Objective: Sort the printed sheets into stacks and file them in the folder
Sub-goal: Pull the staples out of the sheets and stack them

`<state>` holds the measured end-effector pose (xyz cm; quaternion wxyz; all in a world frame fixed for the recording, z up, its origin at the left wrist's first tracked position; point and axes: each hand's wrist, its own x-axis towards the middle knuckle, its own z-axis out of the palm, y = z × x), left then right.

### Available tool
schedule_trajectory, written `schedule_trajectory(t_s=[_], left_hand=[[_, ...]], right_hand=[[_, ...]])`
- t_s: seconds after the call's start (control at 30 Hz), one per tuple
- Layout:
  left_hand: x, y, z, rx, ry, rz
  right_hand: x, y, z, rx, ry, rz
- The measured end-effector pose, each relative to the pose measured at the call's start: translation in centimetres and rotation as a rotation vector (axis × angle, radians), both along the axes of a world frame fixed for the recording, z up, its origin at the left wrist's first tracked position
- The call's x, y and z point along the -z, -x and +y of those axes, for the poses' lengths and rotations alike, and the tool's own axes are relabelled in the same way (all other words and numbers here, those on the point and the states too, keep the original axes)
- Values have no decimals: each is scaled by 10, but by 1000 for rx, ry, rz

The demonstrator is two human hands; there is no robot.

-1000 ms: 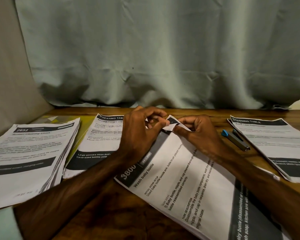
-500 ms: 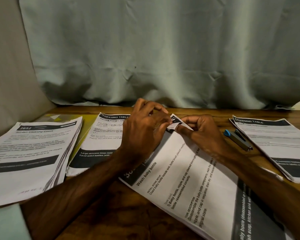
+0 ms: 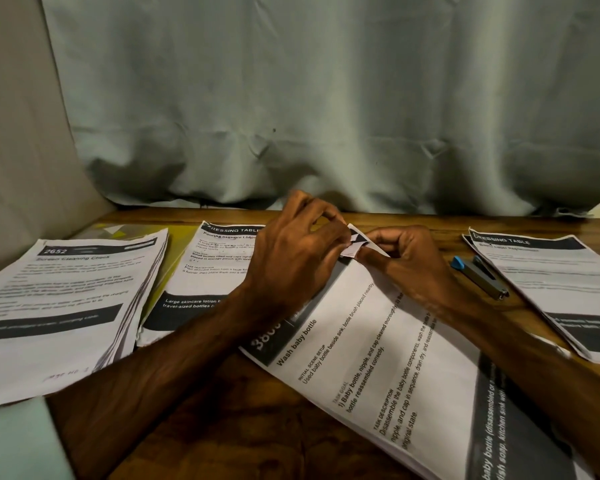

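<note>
A stack of printed sheets headed "Wash baby bottle" [image 3: 388, 358] lies slanted across the wooden table in front of me. Its far corner [image 3: 355, 241] is folded up. My left hand [image 3: 291, 258] pinches that corner from the left, and my right hand [image 3: 406, 261] pinches it from the right, fingers curled. A thick stack headed "Screen Cleaning Check" [image 3: 59, 306] lies at the left. Another stack headed "Dressing Table" [image 3: 205, 271] rests on a yellow-green folder [image 3: 160, 268], partly hidden by my left arm. A third stack [image 3: 555, 282] lies at the right.
A small grey stapler with a blue tip [image 3: 480, 277] lies on the table [image 3: 257, 427] between my right hand and the right stack. A pale green curtain [image 3: 326, 116] hangs behind the table. A light cloth [image 3: 11, 441] shows at the lower left.
My left hand has risen slightly and its fingers have closed further over the folded corner; the view has shifted a little. The stacks and stapler lie as before.
</note>
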<state>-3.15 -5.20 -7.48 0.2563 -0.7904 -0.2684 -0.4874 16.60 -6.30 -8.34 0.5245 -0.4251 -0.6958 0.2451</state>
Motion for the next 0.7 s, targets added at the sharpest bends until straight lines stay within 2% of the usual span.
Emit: schedule_trajectory(t_s=[0.17, 0.37, 0.5, 0.7], left_hand=[[-1, 2, 1, 34, -33, 84], [-2, 3, -1, 13, -1, 82], [0, 3, 3, 27, -45, 104], [-2, 7, 3, 49, -66, 132]], right_hand=[[-1, -1, 0, -7, -1, 21], [-1, 1, -2, -20, -9, 28], [-2, 2, -3, -11, 6, 71], [-4, 0, -2, 0, -24, 29]])
